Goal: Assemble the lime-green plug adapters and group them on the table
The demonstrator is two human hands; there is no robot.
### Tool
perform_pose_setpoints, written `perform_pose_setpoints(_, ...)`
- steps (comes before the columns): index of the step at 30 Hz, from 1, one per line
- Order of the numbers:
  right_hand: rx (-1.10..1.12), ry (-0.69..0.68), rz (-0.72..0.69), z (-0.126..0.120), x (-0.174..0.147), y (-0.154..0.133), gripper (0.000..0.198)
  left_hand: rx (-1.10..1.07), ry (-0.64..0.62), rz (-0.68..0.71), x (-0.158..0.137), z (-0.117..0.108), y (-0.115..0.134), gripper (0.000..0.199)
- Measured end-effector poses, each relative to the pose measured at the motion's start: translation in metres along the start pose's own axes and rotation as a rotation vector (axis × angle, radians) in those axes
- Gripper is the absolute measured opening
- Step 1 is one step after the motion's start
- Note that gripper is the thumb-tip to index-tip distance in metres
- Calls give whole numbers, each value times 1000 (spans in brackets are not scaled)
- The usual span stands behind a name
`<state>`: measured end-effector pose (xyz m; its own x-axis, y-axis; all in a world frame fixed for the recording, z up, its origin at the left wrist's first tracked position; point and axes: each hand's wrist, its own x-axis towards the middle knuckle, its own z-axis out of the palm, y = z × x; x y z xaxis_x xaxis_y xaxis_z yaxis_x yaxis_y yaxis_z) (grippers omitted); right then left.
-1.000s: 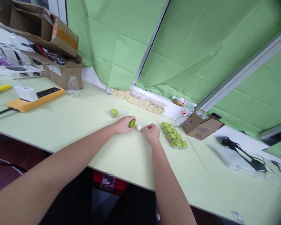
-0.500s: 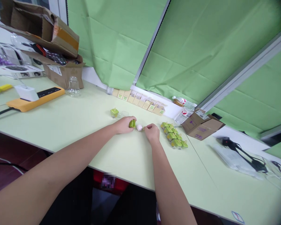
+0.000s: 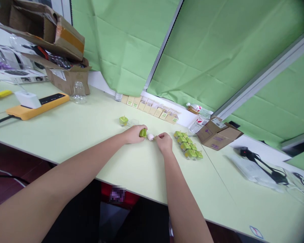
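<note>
Green piece (image 3: 143,133): located above the middle of the desk (image 3: 131,162), in your left hand (image 3: 133,134), its open end turned toward your right. The fingers of that hand are closed around it. Pale pinkish-white piece (image 3: 150,136): between your two hands, just beside the open end of the green piece; whether it touches the desk cannot be told. Your right hand (image 3: 164,142) has its thumb and fingertips drawn together on a small yellow-green part (image 3: 155,137) beside the pale piece; you cannot be credited with a join between the two, as the detail is too small.

Just beyond your left hand stand a clear cup (image 3: 134,122) and a green-lidded container (image 3: 123,120), side by side. To the right of your right hand, a cluster of green-lidded containers (image 3: 191,154) stands close together. Farther back, a row of cream boxes (image 3: 154,109) lines the wall. At your far left lies an orange power strip (image 3: 22,114); at the right, an opened cardboard box (image 3: 215,136).
</note>
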<state>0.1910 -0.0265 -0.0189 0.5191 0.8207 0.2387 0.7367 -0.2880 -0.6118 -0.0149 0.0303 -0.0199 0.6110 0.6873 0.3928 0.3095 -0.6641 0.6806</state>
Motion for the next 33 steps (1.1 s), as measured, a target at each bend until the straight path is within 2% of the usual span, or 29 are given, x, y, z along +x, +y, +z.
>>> perform_pose_setpoints(5,6,39,-13,-1,2,1,11,5,-5,-4,0,0,0,44)
perform_pose_setpoints(8,18,90,-7,-2,3,4,20,4,-1,-2,0,0,0,44)
perform_pose_setpoints(10,13,67,0,-2,4,5,26,2,-3,-7,0,0,0,44)
perform_pose_setpoints(14,-64,-25,-40,-3,3,7,19,15,-3,-3,0,0,0,46)
perform_pose_setpoints(19,-169,-54,-31,-5,2,7,15,32,8,22,1,0,-3,47)
perform_pose_setpoints(23,-220,-45,-32,-6,2,6,20,41,15,35,2,2,-7,48)
perform_pose_setpoints(30,6,130,-89,-6,3,0,24,42,14,47,3,4,-12,50)
perform_pose_setpoints(33,125,163,-123,-5,1,-4,26,43,6,33,3,4,-12,51)
